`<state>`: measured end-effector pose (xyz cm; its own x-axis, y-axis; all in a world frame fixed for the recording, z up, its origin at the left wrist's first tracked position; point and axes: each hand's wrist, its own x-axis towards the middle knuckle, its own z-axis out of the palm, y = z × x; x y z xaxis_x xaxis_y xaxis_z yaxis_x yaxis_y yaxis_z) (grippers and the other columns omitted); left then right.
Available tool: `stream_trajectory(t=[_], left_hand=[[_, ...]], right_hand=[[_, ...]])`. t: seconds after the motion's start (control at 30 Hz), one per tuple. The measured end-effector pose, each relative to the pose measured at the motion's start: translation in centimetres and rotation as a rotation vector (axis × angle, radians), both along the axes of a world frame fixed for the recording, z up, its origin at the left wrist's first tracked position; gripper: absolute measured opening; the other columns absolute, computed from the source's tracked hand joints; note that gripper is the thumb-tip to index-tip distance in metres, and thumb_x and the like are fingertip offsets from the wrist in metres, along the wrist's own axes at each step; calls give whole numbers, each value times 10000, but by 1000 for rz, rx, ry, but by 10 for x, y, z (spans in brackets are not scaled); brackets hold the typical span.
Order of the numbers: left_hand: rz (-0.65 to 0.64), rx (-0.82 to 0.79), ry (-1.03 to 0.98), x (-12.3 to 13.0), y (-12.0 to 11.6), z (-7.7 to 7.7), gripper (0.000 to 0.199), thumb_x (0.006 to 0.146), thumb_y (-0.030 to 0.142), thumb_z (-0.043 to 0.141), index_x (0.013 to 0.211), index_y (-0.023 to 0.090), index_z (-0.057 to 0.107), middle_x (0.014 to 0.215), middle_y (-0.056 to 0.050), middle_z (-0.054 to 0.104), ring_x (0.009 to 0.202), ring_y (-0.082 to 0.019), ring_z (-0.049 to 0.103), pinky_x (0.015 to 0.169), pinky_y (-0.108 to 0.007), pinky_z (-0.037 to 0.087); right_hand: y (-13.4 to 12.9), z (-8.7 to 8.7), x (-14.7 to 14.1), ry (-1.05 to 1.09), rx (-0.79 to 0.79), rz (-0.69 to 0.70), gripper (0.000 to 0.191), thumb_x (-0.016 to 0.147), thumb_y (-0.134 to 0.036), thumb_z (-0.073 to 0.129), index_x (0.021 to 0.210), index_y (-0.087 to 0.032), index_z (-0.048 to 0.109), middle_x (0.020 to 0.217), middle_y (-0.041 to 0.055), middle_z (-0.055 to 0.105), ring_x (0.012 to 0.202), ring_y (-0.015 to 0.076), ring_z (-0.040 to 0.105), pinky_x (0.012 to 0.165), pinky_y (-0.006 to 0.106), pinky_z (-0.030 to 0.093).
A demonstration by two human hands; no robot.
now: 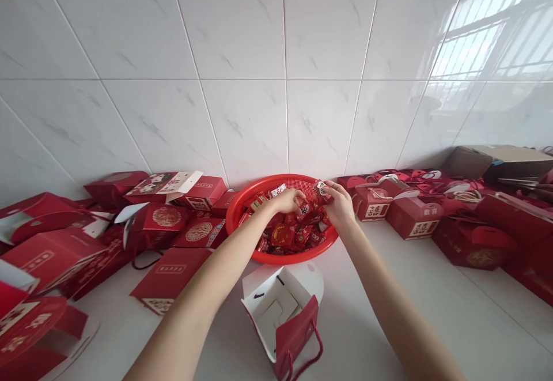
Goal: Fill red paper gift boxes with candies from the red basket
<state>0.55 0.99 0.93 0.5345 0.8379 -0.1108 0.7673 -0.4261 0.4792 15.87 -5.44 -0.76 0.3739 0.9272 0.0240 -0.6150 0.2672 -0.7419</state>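
Note:
A red plastic basket (233, 219) full of red-wrapped candies (283, 236) stands against the wall. Over its middle, my left hand (290, 201) has its fingers curled in a pinch on a red wrapped candy (305, 209). At the basket's right side, my right hand (340, 203) grips another candy, whose red and white wrapper (321, 189) shows beyond the fingertips. Just in front of the basket sits an open gift box (298, 335), white inside, with a dark red rope handle. Its inside shows bare white cardboard with small dark slots.
Many red gift boxes (168, 277) crowd the left of the white counter (363, 323). More boxes (415, 217) line the right side, with a brown carton (496, 159) behind them. A tiled wall (242, 127) closes off the back.

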Motion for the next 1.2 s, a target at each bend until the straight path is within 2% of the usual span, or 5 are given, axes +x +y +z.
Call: stream_trajectory(t=[0.27,0.47,0.73,1.03,1.2], left_hand=[[19,-71,-342,-18,15,3,386,654,81,807,1032,150,776,930,-60,784,950,-251,714,840,-335,562],[-7,-75,-569,-21,19,5,435,651,191,872,1075,176,779,1086,-80,780,1083,-253,681,991,-380,518],[-62,-106,-697,-18,18,4,491,635,296,900,1088,156,773,1041,-91,784,1031,-256,695,974,-413,521],[-53,-58,-566,-14,9,8,473,702,311,839,1139,162,737,1100,-92,755,1045,-240,674,954,-364,515],[0,-108,-219,-22,6,10,295,540,297,896,788,189,776,844,-50,762,863,-261,690,794,-316,521]], right_hand=[[-1,3,-1,-20,-14,19,231,505,-154,786,710,-186,683,661,-6,691,636,155,623,551,265,487],[-4,5,-2,-49,-20,91,169,505,-171,809,580,-182,658,612,-3,664,629,150,607,594,278,501],[-2,3,0,-68,-60,138,259,458,-198,864,598,-185,647,641,-17,658,666,138,604,608,274,531],[-4,2,-1,-126,-68,150,334,456,-272,915,631,-191,642,641,-12,653,644,147,602,565,270,514],[-3,1,0,-112,-59,78,320,466,-253,893,630,-199,624,633,-19,657,618,142,594,522,246,487]])
